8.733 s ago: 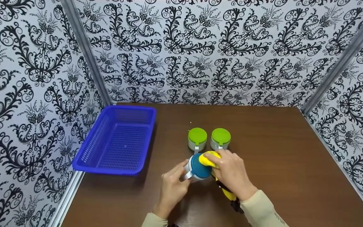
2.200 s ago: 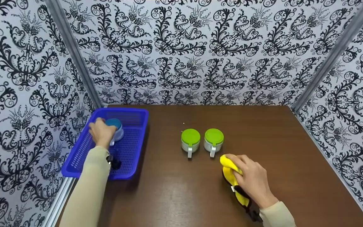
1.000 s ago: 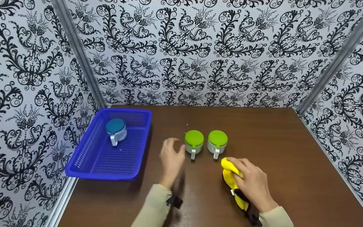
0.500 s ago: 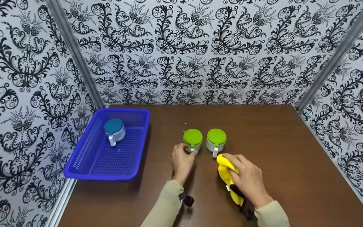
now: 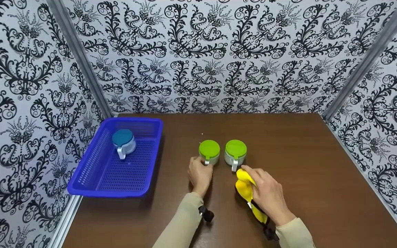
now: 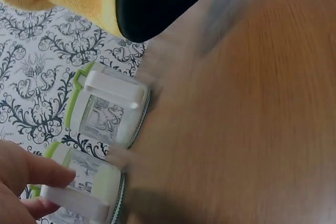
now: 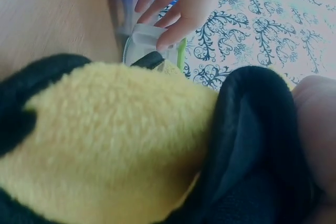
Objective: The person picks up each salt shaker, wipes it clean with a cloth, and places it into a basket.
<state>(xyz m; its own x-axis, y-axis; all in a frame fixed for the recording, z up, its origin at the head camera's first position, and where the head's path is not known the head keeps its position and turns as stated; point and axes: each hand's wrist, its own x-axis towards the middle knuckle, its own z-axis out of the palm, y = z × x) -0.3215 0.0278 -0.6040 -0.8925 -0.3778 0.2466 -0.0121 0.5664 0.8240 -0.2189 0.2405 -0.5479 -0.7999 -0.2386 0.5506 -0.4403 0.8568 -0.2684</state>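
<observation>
Two clear jars with green lids and white handles stand side by side on the brown table. My left hand (image 5: 200,175) is at the left green-lidded jar (image 5: 209,148); in the left wrist view its thumb and finger pinch that jar's white handle (image 6: 79,201). The right green-lidded jar (image 5: 235,149) stands just beside it, untouched. My right hand (image 5: 269,193) grips a bunched yellow cloth with black edging (image 5: 244,187), held near the right jar's handle. The cloth fills most of the right wrist view, where the left hand's fingers (image 7: 181,31) show beyond it.
A blue plastic basket (image 5: 143,187) stands at the table's left side. Inside, near its back left, sits a jar with a blue lid (image 5: 122,137) and a white handle. Patterned walls (image 5: 198,51) border the table (image 5: 305,165) at the back and sides.
Earlier both hands held the blue-lidded jar, cloth on its lid. My left hand placed it in the basket, let go, and came back to the left green-lidded jar's handle. The right hand kept the cloth.
</observation>
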